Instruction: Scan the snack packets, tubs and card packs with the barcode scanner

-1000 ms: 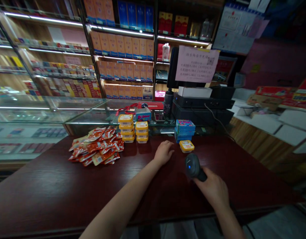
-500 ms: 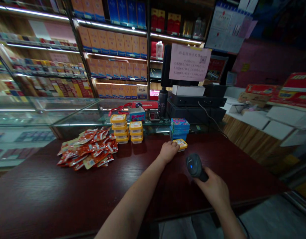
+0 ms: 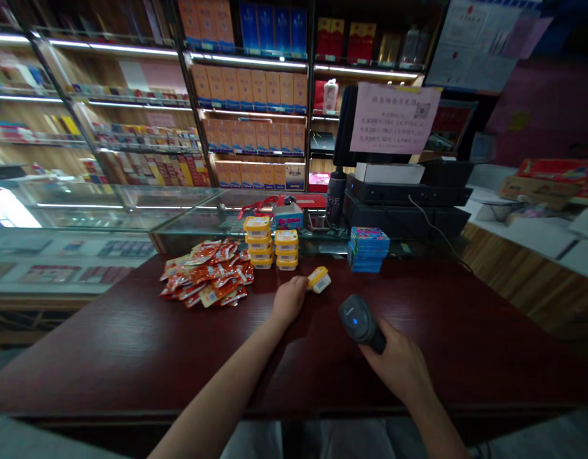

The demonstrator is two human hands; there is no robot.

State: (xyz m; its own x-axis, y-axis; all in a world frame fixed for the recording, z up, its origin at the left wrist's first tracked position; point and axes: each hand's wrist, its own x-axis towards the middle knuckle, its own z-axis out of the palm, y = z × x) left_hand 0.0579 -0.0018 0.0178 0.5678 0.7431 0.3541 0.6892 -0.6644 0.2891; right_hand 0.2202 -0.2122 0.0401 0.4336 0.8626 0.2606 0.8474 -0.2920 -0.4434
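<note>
My left hand (image 3: 290,299) is closed on one end of a small yellow-lidded plastic tub (image 3: 318,280), which is tilted so that its barcode side shows. In my right hand (image 3: 397,357) is a black barcode scanner (image 3: 359,320) with a blue light, its head pointing up and left toward the tub. Left of the tub stand two stacks of similar tubs, a taller stack (image 3: 258,243) and a shorter stack (image 3: 286,250). A heap of red and orange snack packets (image 3: 210,273) lies farther left. To the right is a stack of blue boxes (image 3: 369,250).
A dark wooden counter (image 3: 179,357) spans the front. Behind it are a glass display case (image 3: 188,213), an open blue box (image 3: 288,218), a dark bottle (image 3: 336,194) and a monitor with a pink paper sign (image 3: 394,119). Shelves of boxed goods line the back wall.
My left hand has moved the tub left, away from the blue boxes, and tilted it. The scanner has shifted slightly left in my right hand. The camera view has turned left.
</note>
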